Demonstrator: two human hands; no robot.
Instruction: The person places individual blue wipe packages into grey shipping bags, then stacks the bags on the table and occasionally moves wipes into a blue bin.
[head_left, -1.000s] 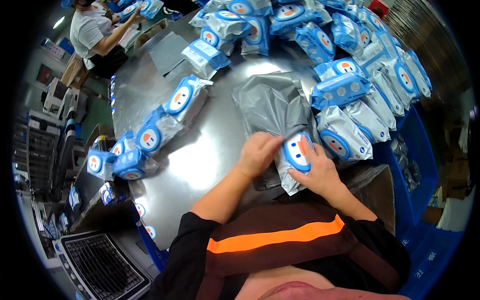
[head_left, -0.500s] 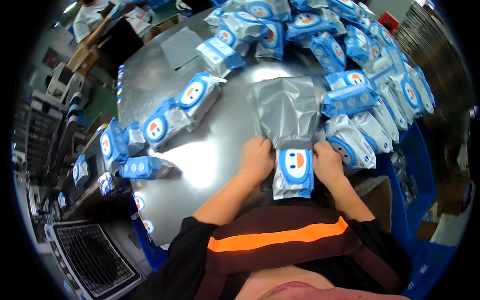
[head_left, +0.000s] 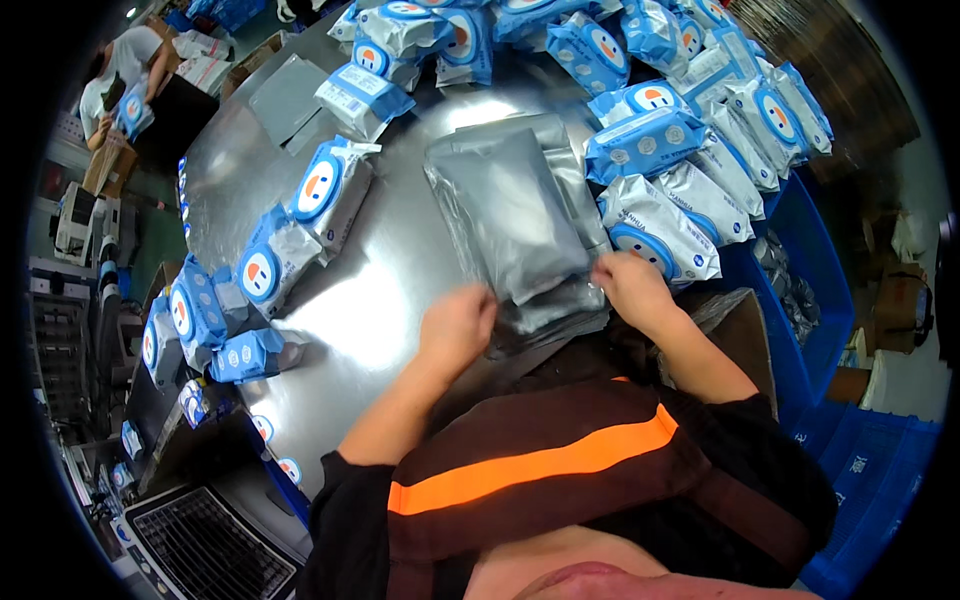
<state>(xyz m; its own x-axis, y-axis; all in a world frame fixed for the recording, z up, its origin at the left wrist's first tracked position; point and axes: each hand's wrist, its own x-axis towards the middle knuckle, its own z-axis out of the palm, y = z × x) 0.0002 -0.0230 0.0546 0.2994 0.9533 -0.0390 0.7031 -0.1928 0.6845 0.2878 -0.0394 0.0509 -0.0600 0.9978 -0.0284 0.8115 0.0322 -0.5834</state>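
In front of me lies a grey plastic mailing bag [head_left: 510,215] with a block-shaped bulge inside, its pack now covered by the film. At the bag's near left corner my left hand [head_left: 458,322] is closed, fingers curled against the edge and slightly blurred. My right hand [head_left: 630,285] pinches the opposite near corner. More flat grey bags [head_left: 555,335] lie beneath the filled one. Just beyond my right hand, blue and white soft packs [head_left: 660,228] lean together.
A heap of similar packs [head_left: 590,50] covers the far and right table. Several stand in a line on the left [head_left: 270,265]. Flat grey sheets [head_left: 290,95] lie far left. Blue crates [head_left: 810,270] stand at right; a person [head_left: 125,85] holds a pack at far left.
The pack that stuck out of the bag's mouth is now inside it. My left hand has moved left and the right slightly up and left; the whole view has shifted.
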